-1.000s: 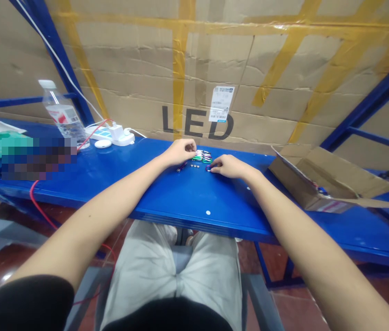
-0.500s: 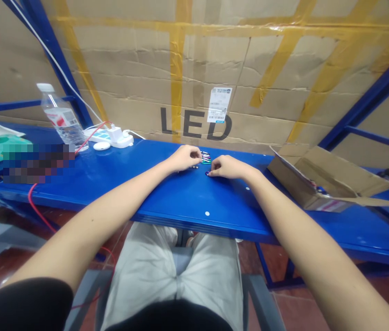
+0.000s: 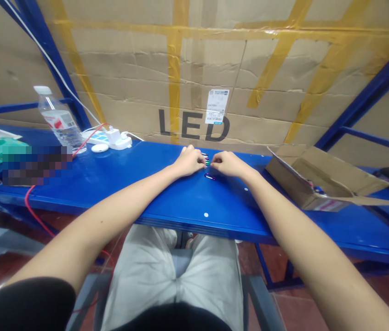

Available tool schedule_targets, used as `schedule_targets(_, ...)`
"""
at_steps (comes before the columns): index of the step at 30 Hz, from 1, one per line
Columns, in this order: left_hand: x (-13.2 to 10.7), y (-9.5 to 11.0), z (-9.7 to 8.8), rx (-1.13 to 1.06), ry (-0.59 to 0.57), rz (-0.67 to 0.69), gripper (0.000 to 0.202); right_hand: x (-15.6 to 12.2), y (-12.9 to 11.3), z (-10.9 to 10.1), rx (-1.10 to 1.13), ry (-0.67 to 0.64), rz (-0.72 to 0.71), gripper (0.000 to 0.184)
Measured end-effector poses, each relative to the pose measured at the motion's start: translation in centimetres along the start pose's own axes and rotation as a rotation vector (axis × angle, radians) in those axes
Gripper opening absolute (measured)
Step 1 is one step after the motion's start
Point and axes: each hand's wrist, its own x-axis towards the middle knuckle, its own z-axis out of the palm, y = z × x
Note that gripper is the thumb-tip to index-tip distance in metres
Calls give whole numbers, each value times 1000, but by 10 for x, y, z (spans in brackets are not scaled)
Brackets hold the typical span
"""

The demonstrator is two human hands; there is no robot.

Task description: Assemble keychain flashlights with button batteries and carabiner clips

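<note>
My left hand [image 3: 190, 162] and my right hand [image 3: 225, 163] rest close together on the blue table [image 3: 167, 193], fingers curled and pinched toward each other. Between the fingertips sits a small cluster of coloured pieces [image 3: 207, 160], green and purple, mostly hidden by the fingers. One small purple piece [image 3: 209, 176] lies on the table just below the hands. What each hand pinches is too small to make out.
An open cardboard box [image 3: 318, 184] lies at the right. A water bottle [image 3: 60, 120], a white power strip [image 3: 106, 138] with a red cable and a small white disc [image 3: 99, 148] stand at the left back. A big "LED" carton [image 3: 194, 92] forms the back wall.
Both hands have drawn closer together over the coloured pieces. The right hand moved up and left, leaving a purple piece exposed on the table below it.
</note>
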Motion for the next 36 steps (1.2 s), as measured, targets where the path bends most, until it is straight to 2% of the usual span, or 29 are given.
schedule_targets(4, 0, -6, -6, 5, -30, -34, 16, 0, 0, 1, 7, -25, -12, 14)
schedule_targets(7, -3, -18, -24, -49, 4, -101, 23, -1, -1, 3, 24, -20, -33, 13)
schedule_targets(9, -7, -27, -40, -40, -17, -178, 23, -1, -2, 5, 50, -6, -61, 12)
schedule_targets(11, -12, -32, -52, 5, -93, -285, 25, 0, -4, 9, 87, 20, -97, 11)
schedule_targets(13, -15, -34, -58, -31, -230, -388, 33, 1, -7, 13, 109, 54, -120, 10)
schedule_targets(15, -17, -32, -58, -123, -359, -452, 40, 1, -10, 17, 99, 87, -108, 10)
schedule_targets(17, -17, -29, -55, -202, -424, -475, 41, 2, -13, 20, 73, 93, -86, 11)
schedule_targets(22, -17, -25, -51, -325, -493, -444, 17, 2, -17, 24, 33, 40, -62, 15)
schedule_targets(26, -17, -22, -53, -356, -530, -412, 16, 1, -19, 24, 21, 27, -39, 17)
schedule_targets(30, -17, -22, -54, -365, -537, -420, 19, 1, -20, 23, 64, 47, -32, 13)
schedule_targets(32, -16, -25, -55, -332, -493, -425, 18, 2, -20, 22, 98, 79, -24, 13)
schedule_targets(34, -15, -29, -55, -254, -346, -364, 15, 4, -23, 21, 157, 130, -16, 14)
schedule_targets(36, -13, -31, -56, -224, -176, -225, 14, 4, -28, 21, 238, 182, -15, 15)
